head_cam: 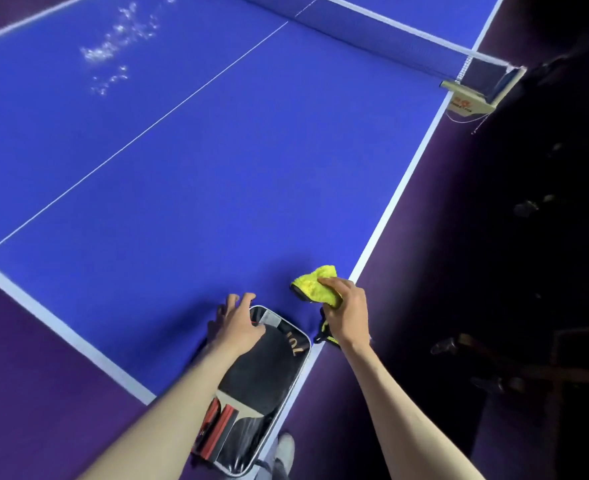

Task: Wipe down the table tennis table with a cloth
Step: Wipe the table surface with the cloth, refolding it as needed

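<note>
Two bare hands reach over the near corner of the blue table tennis desk point(217, 150). The right hand point(346, 315) grips a crumpled yellow microfibre cloth point(315, 284), fingers point(331, 282) curled round it, held at the desk's white right edge line. The left hand point(236, 323) rests with spread, relaxed fingers on the top end of a black paddle case with a grey rim point(269, 375), holding nothing. A black-faced paddle with a red-and-black handle point(251, 386) lies in the case. Water droplets point(113, 46) glisten far across the desk, near the white-topped net point(390, 26).
</note>
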Motion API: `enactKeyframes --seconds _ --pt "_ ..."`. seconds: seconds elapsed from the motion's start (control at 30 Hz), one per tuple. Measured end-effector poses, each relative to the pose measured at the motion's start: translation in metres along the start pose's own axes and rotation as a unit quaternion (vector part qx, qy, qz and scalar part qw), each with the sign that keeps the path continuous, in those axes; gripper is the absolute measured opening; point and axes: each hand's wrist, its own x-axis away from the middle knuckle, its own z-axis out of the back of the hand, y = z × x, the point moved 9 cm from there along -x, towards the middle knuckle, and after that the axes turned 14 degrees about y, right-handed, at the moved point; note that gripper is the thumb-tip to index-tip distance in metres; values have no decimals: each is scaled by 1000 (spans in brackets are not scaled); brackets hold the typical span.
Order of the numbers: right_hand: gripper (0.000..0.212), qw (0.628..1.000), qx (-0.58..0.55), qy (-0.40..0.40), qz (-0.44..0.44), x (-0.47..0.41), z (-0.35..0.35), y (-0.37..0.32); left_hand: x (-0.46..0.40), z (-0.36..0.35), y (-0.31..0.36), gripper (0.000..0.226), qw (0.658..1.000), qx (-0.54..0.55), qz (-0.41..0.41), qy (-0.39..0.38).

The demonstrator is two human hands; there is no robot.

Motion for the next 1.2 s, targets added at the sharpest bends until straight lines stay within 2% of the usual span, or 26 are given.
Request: enactKeyframes --seconds 0.07,0.13,0.2,0.27,0.43,0.5,0.57,0.63,0.8,0.93,1.07,1.13,1.2 --pt "66 999 22 -22 19 -15 -35 0 -22 -2 15 52 999 11 -10 35" --pt "72 993 57 -91 49 -14 -71 -2 -42 -5 24 50 998 11 -12 53" --pt "65 974 114 -148 125 -6 -97 -1 -59 -10 26 49 998 5 -2 62" --pt "57 957 160 -163 178 -9 -104 7 -70 -10 27 49 997 -13 3 76" --pt "56 922 223 -181 260 -49 -104 28 -89 -12 34 52 990 -45 4 132" --pt "55 924 224 -162 263 -78 -104 34 -100 -10 47 49 982 -31 -23 187" --pt "55 930 221 -148 254 -112 -103 45 -115 -16 65 48 979 -30 -34 197" --pt "54 931 215 -147 257 -152 -102 56 -131 -24 86 51 983 -21 1 181" --pt "51 933 205 -148 257 -272 -95 93 -150 -32 109 56 970 6 127 205" --pt "50 950 204 -141 192 -349 -89 124 -150 -31 112 60 964 16 169 203" --pt "52 970 160 -100 151 -304 -93 107 -145 -29 114 65 968 19 188 163" --pt "52 964 120 -137 194 -246 -96 85 -143 -30 117 67 970 37 190 147" --pt "54 937 82 -198 276 -184 -97 61 -146 -30 115 69 970 49 194 138"
